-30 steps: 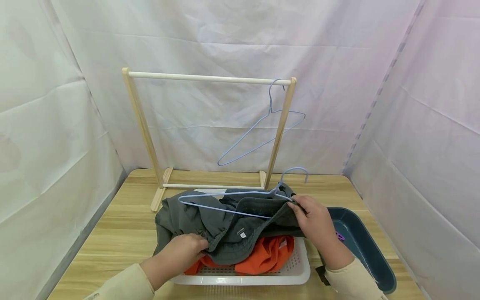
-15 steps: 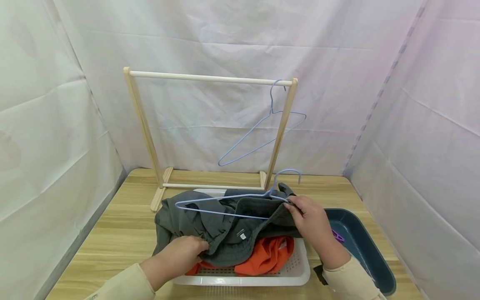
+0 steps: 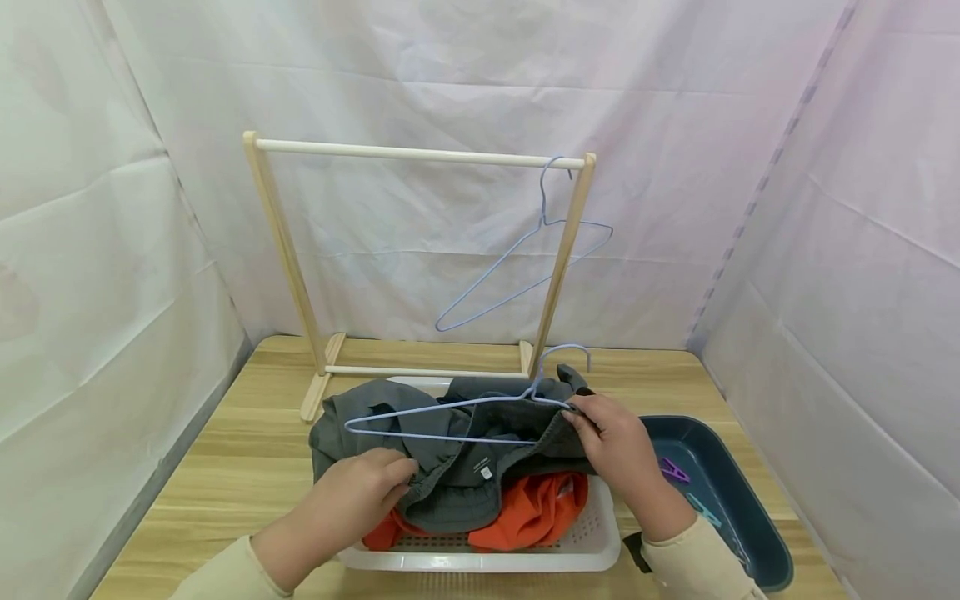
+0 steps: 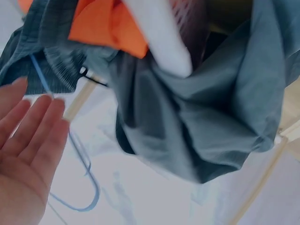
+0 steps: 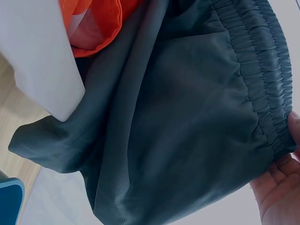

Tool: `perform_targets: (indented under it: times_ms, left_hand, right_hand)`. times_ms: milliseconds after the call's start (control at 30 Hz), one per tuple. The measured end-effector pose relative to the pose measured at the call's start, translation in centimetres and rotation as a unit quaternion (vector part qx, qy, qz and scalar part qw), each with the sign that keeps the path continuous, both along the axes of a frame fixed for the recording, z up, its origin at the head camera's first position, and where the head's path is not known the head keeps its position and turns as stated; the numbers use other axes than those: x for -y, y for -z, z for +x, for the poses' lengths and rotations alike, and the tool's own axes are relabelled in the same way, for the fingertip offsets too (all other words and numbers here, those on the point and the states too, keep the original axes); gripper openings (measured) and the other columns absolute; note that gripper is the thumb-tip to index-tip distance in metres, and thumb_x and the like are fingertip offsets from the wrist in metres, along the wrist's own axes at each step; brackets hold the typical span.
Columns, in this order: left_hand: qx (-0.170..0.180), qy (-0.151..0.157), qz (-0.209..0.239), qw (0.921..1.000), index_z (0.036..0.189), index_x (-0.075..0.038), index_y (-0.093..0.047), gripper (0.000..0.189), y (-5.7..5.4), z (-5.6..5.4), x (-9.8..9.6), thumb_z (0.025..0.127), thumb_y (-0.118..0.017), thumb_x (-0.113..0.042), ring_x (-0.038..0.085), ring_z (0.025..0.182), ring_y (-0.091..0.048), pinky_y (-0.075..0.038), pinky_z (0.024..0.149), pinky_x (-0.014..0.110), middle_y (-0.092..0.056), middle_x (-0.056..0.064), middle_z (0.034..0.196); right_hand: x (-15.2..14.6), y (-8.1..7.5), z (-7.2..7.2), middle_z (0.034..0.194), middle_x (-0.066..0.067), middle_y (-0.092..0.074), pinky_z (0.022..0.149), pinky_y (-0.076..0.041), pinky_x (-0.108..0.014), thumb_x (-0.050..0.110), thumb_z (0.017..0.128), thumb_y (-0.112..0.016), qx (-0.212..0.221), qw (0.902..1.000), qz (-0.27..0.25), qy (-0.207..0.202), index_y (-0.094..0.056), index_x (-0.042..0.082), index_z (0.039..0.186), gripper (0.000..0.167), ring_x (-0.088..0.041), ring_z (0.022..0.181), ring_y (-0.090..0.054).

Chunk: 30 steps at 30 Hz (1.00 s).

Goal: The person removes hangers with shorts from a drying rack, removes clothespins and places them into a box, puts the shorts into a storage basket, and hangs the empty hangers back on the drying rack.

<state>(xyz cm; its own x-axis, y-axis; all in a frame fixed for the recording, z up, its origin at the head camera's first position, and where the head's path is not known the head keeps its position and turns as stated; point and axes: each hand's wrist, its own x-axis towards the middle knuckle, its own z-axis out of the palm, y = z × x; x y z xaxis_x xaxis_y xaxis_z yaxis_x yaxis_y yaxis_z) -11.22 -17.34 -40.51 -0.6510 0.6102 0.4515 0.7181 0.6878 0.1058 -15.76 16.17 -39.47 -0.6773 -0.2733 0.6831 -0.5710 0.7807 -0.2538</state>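
Observation:
Dark grey pants (image 3: 457,500) with a gathered elastic waistband lie bunched over a white basket (image 3: 480,562). My right hand (image 3: 618,446) pinches the waistband's right corner, where one end of a blue wire hanger (image 3: 431,408) runs into the waist opening. The hanger's other end sticks out to the left above the fabric, and its hook points up and right. My left hand (image 3: 360,496) hovers by the left part of the waistband. In the left wrist view its fingers (image 4: 40,124) are straight and hold nothing. The right wrist view shows the gathered elastic (image 5: 262,70) between thumb and fingers.
An orange garment (image 3: 532,512) lies in the basket beneath the pants. Behind stands a wooden rack (image 3: 412,153), with a second blue hanger (image 3: 487,271) on its top bar. A dark blue tray (image 3: 753,508) at right holds a purple clip (image 3: 674,471) and a teal clip (image 3: 703,509).
The hanger has shifted left and slightly down, deeper-set at my right hand. My left hand has let go of the waistband and risen a little. My right hand has moved slightly left.

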Motion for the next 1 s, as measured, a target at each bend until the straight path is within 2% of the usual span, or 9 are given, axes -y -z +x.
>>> perform_targets:
  times_ms: [67, 167, 333, 433, 567, 700, 800, 900, 1000]
  left_hand:
    - [-0.055, 0.009, 0.032, 0.9979, 0.096, -0.009, -0.069, 0.026, -0.4, -0.1, 0.0, 0.073, -0.081, -0.007, 0.012, 0.077, -0.063, -0.055, 0.062, 0.025, -0.065, -0.001, 0.087]
    - [-0.131, 0.026, 0.082, 0.9877, 0.097, -0.006, -0.069, 0.012, -1.1, -0.6, 0.1, 0.091, -0.066, -0.016, 0.015, 0.077, -0.065, -0.056, 0.063, 0.027, -0.065, 0.002, 0.089]
    - [-0.2, 0.025, 0.14, 0.9694, 0.096, -0.003, -0.069, 0.043, -2.1, -1.6, 0.5, 0.104, -0.038, -0.031, 0.019, 0.079, -0.065, -0.056, 0.065, 0.03, -0.066, 0.005, 0.09]
    - [-0.203, 0.01, 0.146, 0.9682, 0.098, -0.002, -0.069, 0.046, -2.4, -1.9, 0.8, 0.103, -0.039, -0.036, 0.02, 0.079, -0.064, -0.056, 0.065, 0.031, -0.066, 0.007, 0.09]
    - [-0.178, -0.006, 0.134, 0.9748, 0.098, -0.001, -0.069, 0.051, -2.5, -2.1, 0.9, 0.102, -0.037, -0.041, 0.021, 0.08, -0.064, -0.056, 0.065, 0.032, -0.066, 0.009, 0.091]
    - [-0.146, -0.018, 0.111, 0.9829, 0.099, -0.004, -0.069, 0.027, -2.6, -1.9, 0.8, 0.089, -0.069, -0.029, 0.02, 0.083, -0.065, -0.056, 0.066, 0.032, -0.067, 0.007, 0.093]
    - [-0.135, -0.024, 0.098, 0.9857, 0.1, -0.006, -0.069, 0.029, -2.5, -2.0, 0.8, 0.076, -0.081, -0.018, 0.019, 0.084, -0.065, -0.056, 0.067, 0.031, -0.067, 0.005, 0.094]
    - [-0.13, -0.03, 0.09, 0.987, 0.099, -0.006, -0.07, 0.026, -2.4, -2.1, 0.9, 0.091, -0.066, -0.03, 0.019, 0.084, -0.065, -0.056, 0.067, 0.031, -0.067, 0.005, 0.092]
    - [-0.126, -0.033, 0.085, 0.9878, 0.097, -0.006, -0.07, 0.023, -2.5, -2.1, 1.0, 0.092, -0.065, -0.027, 0.018, 0.083, -0.066, -0.057, 0.066, 0.032, -0.068, 0.005, 0.091]
  right_hand:
    - [0.0, 0.1, 0.0, 0.086, -0.003, -0.068, 0.067, -0.057, -0.039, 0.002, 0.077, -0.078, -0.004, 1.0, 0.002, -0.001, -0.07, 0.009, 0.09, 0.017, -0.019, 0.079, -0.066]
    - [0.0, 0.2, -0.1, 0.087, -0.003, -0.068, 0.068, -0.057, -0.039, 0.002, 0.076, -0.078, -0.007, 1.0, 0.004, -0.003, -0.07, 0.009, 0.09, 0.017, -0.019, 0.08, -0.066]
    - [0.1, 0.3, -0.1, 0.087, -0.003, -0.068, 0.069, -0.058, -0.039, 0.002, 0.076, -0.078, -0.007, 0.9999, 0.01, -0.004, -0.07, 0.008, 0.09, 0.017, -0.018, 0.08, -0.066]
    - [0.1, 0.3, 0.0, 0.086, -0.003, -0.068, 0.069, -0.058, -0.038, 0.002, 0.076, -0.078, -0.009, 0.9998, 0.015, -0.006, -0.071, 0.008, 0.09, 0.017, -0.018, 0.079, -0.066]
    - [0.2, 0.3, 0.1, 0.086, -0.003, -0.068, 0.068, -0.058, -0.037, 0.002, 0.075, -0.079, -0.014, 0.9996, 0.02, -0.013, -0.071, 0.008, 0.09, 0.018, -0.017, 0.078, -0.065]
    - [0.4, 0.1, 0.2, 0.086, -0.002, -0.068, 0.068, -0.058, -0.035, 0.002, 0.074, -0.079, -0.021, 0.9993, 0.024, -0.02, -0.071, 0.008, 0.09, 0.019, -0.014, 0.077, -0.064]
    - [0.5, -0.1, 0.4, 0.086, -0.002, -0.068, 0.067, -0.058, -0.034, 0.001, 0.074, -0.079, -0.028, 0.999, 0.024, -0.026, -0.071, 0.008, 0.09, 0.019, -0.013, 0.077, -0.064]
    - [0.6, -0.1, 0.5, 0.087, -0.002, -0.069, 0.067, -0.058, -0.034, 0.001, 0.073, -0.08, -0.032, 0.9988, 0.023, -0.029, -0.072, 0.008, 0.09, 0.02, -0.014, 0.077, -0.064]
    - [0.6, -0.2, 0.6, 0.087, -0.002, -0.069, 0.068, -0.058, -0.034, 0.0, 0.073, -0.08, -0.035, 0.9986, 0.023, -0.031, -0.072, 0.007, 0.09, 0.02, -0.014, 0.078, -0.065]
